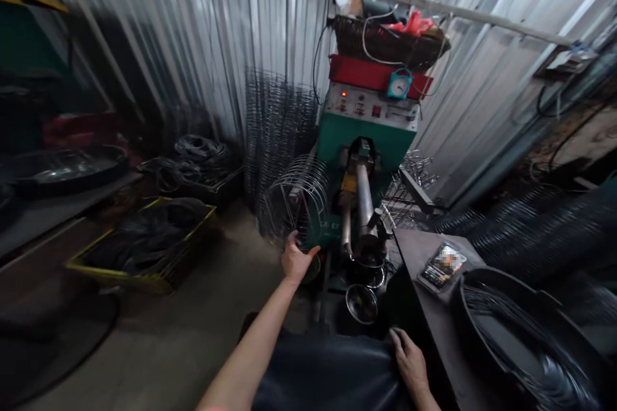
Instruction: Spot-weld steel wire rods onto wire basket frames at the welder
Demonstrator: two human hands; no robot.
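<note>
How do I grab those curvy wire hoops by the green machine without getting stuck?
I'd probably take the wire hoops by the outer rim of the end hoop, coming from the picture's left. The thin wire is curved, with open gaps to curl around, and that side faces away from the green machine, which crowds them on the right.

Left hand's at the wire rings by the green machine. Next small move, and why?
Probably close the left hand gently on the nearest of the wire rings: its thumb and fingers are spread near their lower edge, and the right hand, down by the lap, shows no ring in it. Whether the left fingers already touch wire is hard to tell.
</note>
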